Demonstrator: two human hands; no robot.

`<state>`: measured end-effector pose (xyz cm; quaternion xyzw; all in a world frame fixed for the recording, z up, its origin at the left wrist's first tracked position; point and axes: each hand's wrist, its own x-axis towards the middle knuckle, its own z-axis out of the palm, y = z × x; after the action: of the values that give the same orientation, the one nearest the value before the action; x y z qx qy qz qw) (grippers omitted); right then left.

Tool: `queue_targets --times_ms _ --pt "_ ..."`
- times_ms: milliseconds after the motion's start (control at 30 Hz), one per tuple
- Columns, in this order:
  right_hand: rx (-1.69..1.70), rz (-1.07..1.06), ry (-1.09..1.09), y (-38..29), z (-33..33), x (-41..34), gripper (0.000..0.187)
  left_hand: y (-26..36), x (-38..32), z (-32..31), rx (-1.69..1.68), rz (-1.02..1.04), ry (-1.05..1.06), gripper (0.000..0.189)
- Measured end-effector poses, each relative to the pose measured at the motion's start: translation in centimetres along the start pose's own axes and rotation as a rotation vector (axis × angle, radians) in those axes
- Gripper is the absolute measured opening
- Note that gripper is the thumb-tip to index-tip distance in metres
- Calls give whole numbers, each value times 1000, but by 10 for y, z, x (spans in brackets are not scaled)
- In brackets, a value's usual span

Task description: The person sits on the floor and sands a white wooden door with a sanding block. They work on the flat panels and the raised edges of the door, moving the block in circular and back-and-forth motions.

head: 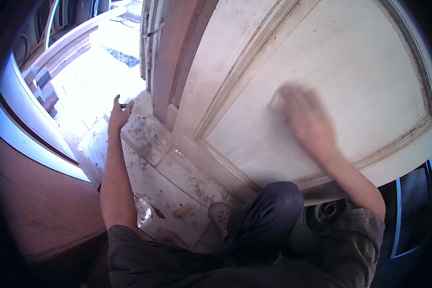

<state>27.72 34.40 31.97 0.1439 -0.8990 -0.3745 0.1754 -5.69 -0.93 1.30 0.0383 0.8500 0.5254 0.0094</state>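
A whitish wooden panel door (320, 46) with moulded trim (234, 77) fills the right side before me; dark grime lines its edges. Flat against its inner panel lies my right hand (306, 118), blurred by motion. A greyish edge shows beside its fingertips, too smeared to tell whether it is a thin sheet or a shadow. My left hand (121, 114) is stretched out over the floor at the left, thumb and forefinger apart, touching neither the door nor the boards. A small dark bit between those fingers cannot be made out clearly; it may be a curled finger.
Stained floor tiles (158, 176) bear a small tan block (182, 211) near my clog (219, 216). My bent knee (280, 198) is close to the door's lower edge. A wheel-like round part (327, 210) sits below it. Stacked timber (63, 54) and a brown board (46, 194) stand left.
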Motion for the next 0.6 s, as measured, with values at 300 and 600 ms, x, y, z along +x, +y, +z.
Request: queue_targets --times_ms 300,600 --pt "193 -38 -72 -31 14 -27 40 11 3 15 10 69 -51 85" --pt "88 -24 -78 -46 23 -24 54 20 3 16 -36 53 -20 86"
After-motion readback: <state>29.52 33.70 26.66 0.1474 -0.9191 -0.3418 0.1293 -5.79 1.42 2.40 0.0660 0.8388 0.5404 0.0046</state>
